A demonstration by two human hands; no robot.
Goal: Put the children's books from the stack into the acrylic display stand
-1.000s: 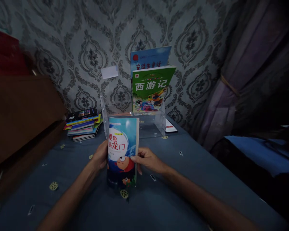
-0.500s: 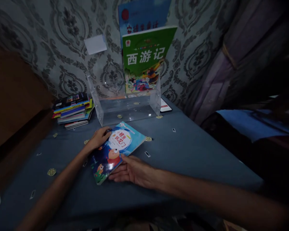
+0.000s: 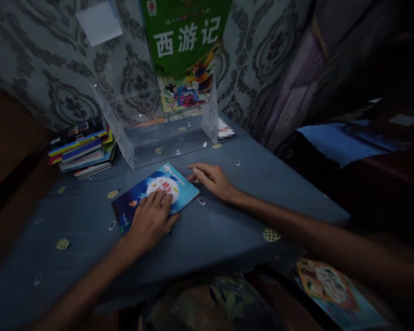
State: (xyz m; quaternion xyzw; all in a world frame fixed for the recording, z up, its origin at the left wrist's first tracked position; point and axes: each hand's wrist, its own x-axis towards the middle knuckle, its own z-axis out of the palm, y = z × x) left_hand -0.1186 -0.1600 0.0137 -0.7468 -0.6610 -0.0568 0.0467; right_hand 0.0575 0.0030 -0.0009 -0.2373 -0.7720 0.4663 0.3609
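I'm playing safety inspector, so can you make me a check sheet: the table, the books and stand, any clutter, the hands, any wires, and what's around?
Surface: table covered with a patterned grey-blue cloth.
Things in use: blue book lying flat, cover up; green book propped up in the clear stand.
Clutter: uneven book pile left of the stand; a pale thing right of it, too blurry to name.
Hands: left hand on the blue book; right hand beside its far right edge, touch unclear.
Cables: nothing clearly seen.
Surroundings: patterned wall behind, curtain at right.
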